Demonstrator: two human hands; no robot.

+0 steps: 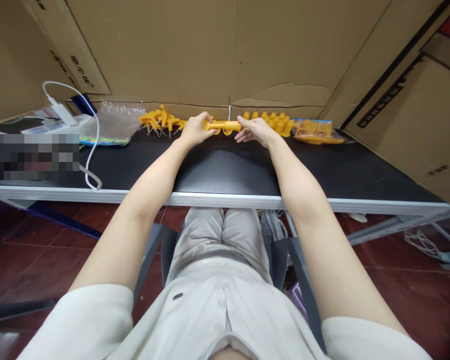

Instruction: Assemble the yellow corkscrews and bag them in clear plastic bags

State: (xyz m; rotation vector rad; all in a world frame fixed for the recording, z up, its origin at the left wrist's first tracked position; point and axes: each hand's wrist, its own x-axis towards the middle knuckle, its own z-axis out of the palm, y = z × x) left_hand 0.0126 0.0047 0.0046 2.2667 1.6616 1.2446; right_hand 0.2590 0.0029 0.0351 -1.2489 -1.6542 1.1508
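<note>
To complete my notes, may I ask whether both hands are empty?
No, the left hand holds a yellow piece, with the right hand at its other end.

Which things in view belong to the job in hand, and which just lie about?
Likely in the job:
long yellow plastic piece being held
branched yellow plastic pieces with metal spirals
upright yellow plastic pieces

Apparently lying about:
looped white cable
loosely coiled white cable

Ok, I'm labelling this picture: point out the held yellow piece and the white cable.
Held yellow piece [231, 126], head view: on its exposed middle stretch.
White cable [98, 129], head view: on the right side of its arch.
</note>
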